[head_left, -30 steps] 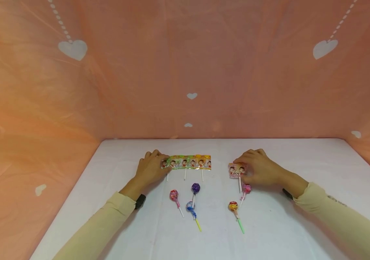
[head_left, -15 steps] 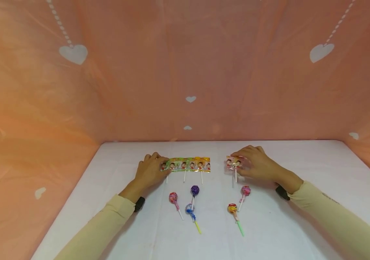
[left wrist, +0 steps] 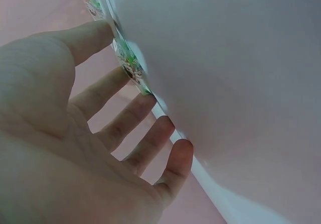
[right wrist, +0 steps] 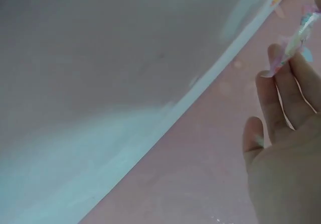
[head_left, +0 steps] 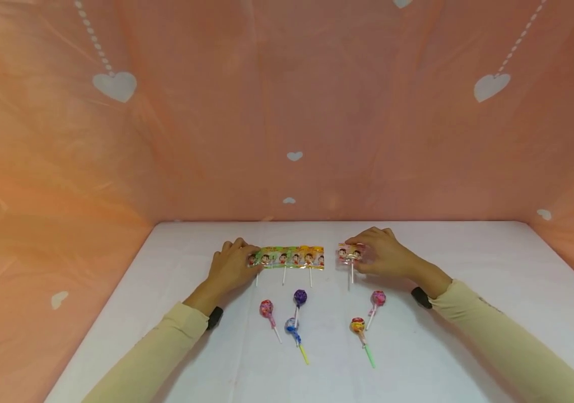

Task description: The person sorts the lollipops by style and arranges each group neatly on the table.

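In the head view, three flat wrapped lollipops lie side by side in a row, green ones point(head_left: 283, 257) on the left and an orange one point(head_left: 311, 257) on the right. My left hand point(head_left: 231, 266) pinches the leftmost green lollipop point(left wrist: 128, 63) between thumb and forefinger at the row's left end; its other fingertips rest by the white surface. To the right of the row, my right hand point(head_left: 382, 253) pinches a flat pink-wrapped lollipop point(head_left: 349, 253) by its right side, stick pointing down toward me. A gap separates it from the orange one. In the right wrist view this pink wrapper point(right wrist: 296, 43) is between the fingers.
Nearer me on the white table point(head_left: 246, 375) lie several round lollipops: a pink-red one point(head_left: 266, 308), a purple one point(head_left: 300, 297), a blue one point(head_left: 292, 326), a yellow one point(head_left: 358, 324) and a pink one point(head_left: 378, 298). An orange cloth point(head_left: 357, 140) with hearts hangs behind.
My right hand has lifted the pink-wrapped lollipop away from the round pink one and carried it left, closer to the row. The left hand has stayed at the row's left end.
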